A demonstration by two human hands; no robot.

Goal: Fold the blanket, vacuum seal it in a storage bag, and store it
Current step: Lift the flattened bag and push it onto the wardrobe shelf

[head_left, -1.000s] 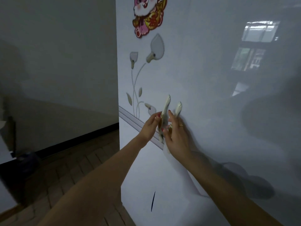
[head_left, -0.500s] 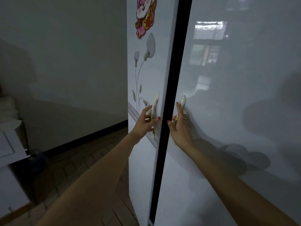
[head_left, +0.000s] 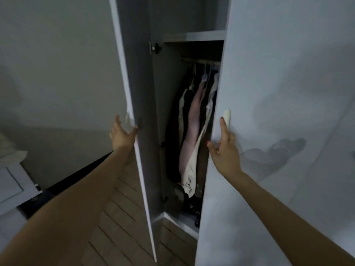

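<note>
White wardrobe doors (head_left: 278, 93) stand ajar; we note left hand (head_left: 121, 134) with fingers spread at the left door edge, right hand (head_left: 224, 150) straight-fingered against the cream handle (head_left: 227, 117), clothes (head_left: 194, 131) between the doors.

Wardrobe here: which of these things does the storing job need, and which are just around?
Part of the job:
left door, left hand at its edge
right door, right hand by its handle
shelf inside

Just there:
hanging clothes
rail
white cabinet
wood floor
</note>
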